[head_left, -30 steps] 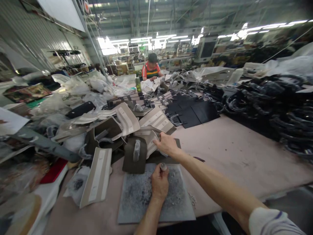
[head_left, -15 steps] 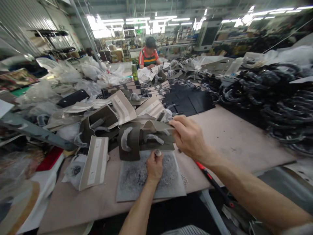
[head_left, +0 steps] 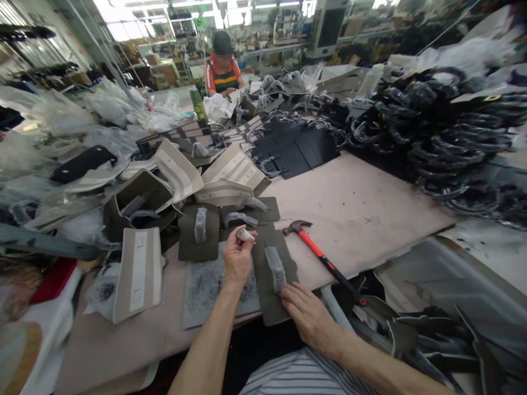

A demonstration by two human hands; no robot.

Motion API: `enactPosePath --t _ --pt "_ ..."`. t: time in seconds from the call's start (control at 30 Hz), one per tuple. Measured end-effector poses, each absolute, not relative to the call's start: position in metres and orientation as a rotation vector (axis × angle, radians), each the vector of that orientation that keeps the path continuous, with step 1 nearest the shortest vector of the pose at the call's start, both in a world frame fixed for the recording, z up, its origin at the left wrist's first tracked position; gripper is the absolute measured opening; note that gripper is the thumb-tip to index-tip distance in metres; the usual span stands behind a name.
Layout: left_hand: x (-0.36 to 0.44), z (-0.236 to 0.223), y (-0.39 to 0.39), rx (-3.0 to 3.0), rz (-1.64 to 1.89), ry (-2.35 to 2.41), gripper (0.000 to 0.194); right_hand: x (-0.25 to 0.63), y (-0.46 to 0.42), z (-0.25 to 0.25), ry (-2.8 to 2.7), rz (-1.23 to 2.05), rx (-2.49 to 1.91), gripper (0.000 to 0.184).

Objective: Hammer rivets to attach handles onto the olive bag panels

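Note:
Near the middle of the bench, my left hand [head_left: 236, 260] is closed around a short cylindrical tool with a pale round end [head_left: 246, 235]. Its lower end is hidden. My right hand [head_left: 315, 315] grips the right edge of an olive panel [head_left: 272, 307], fingers on top and thumb out of sight. A plastic-wrapped handle [head_left: 275, 269] is fixed to this panel, just beyond my fingertips. The panel covers the right side of a scuffed grey slab [head_left: 197, 299]. A claw hammer [head_left: 313, 244] with a red and black grip lies to the right of the panel.
More olive panels [head_left: 185, 247] with wrapped handles lie behind the slab. A pale striped panel [head_left: 138, 274] is at left. Black panels [head_left: 292, 142] and a pile of wrapped black handles [head_left: 448, 137] are farther back. A grey bin [head_left: 448, 269] stands at right. Another person [head_left: 222, 68] sits across.
My right hand has brought an olive panel toward me, onto the slab's right side. My left hand still holds the cylindrical tool. The hammer's head now shows. The view has shifted right and down.

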State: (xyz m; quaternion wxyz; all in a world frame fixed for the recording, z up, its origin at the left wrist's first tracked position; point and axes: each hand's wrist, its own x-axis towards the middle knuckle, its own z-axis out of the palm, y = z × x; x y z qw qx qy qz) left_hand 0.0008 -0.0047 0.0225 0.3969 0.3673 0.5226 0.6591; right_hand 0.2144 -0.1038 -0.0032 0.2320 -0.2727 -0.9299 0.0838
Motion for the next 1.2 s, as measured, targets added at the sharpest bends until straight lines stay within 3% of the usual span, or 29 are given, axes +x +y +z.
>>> enactPosePath --t 0.3,0.43,0.53,0.6,0.77,0.93,1.03,1.2 --pt "0.021 -0.016 0.015 0.992 1.441 1.229 0.030 0.222 -0.101 0.001 -2.523 0.394 -0.646 0.037" --pt "0.020 -0.016 0.014 1.025 1.428 1.275 0.028 0.232 -0.092 0.022 -2.580 0.653 -0.600 0.031" --pt "0.021 -0.016 0.015 1.058 1.429 1.318 0.025 0.248 -0.081 0.033 -2.547 0.823 -0.587 0.042" --pt "0.021 -0.016 0.015 1.061 1.428 1.320 0.026 0.261 -0.070 0.030 -2.407 0.711 -0.759 0.046" --pt "0.022 -0.015 0.015 1.057 1.410 1.318 0.028 0.283 -0.039 0.002 -2.113 0.250 -1.483 0.029" --pt "0.022 -0.015 0.015 1.160 1.365 1.382 0.022 0.286 -0.019 -0.003 -2.264 0.234 -1.862 0.024" --pt "0.024 -0.013 0.014 1.264 1.336 1.436 0.018 0.285 -0.010 0.003 -2.155 0.537 -1.984 0.018" --pt "0.027 -0.006 0.009 1.467 1.316 1.493 0.017 0.274 -0.003 0.028 -1.293 1.839 -1.777 0.013"
